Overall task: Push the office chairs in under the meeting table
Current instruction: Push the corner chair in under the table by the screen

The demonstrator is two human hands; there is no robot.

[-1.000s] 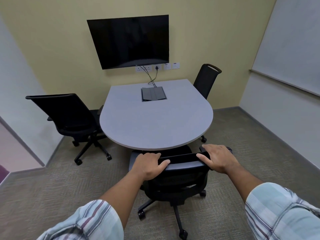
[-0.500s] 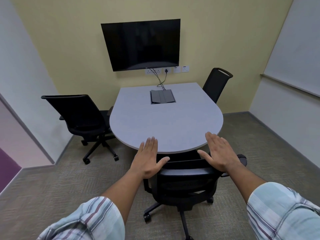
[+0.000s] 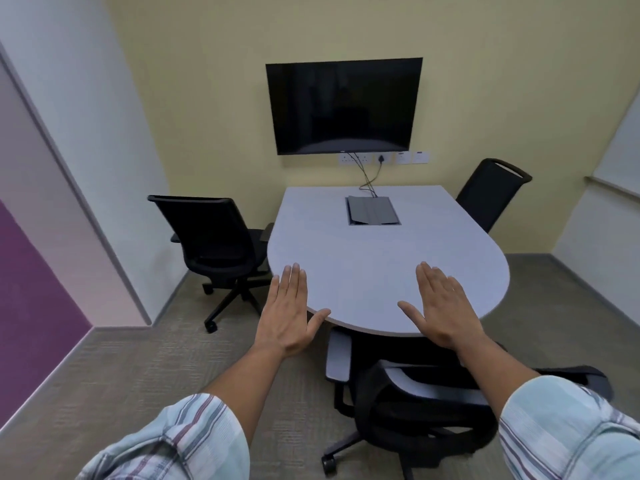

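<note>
The grey meeting table (image 3: 374, 268) has a rounded near end. A black office chair (image 3: 415, 410) stands just below me, its seat tucked under the table's near edge. My left hand (image 3: 287, 313) and my right hand (image 3: 446, 306) hover flat and open above it, fingers spread, touching nothing. A second black chair (image 3: 214, 244) stands to the table's left, pulled out from the edge. A third black chair (image 3: 491, 192) sits close against the far right side.
A black wall screen (image 3: 344, 105) hangs on the yellow wall, with cables running down to a grey cable box (image 3: 372, 211) in the tabletop. White walls close in on the left and right. Carpet floor (image 3: 145, 372) lies open at my left.
Both hands have let go of the near chair's backrest and lifted, open. The view has swung left and the near chair now sits lower right in view.
</note>
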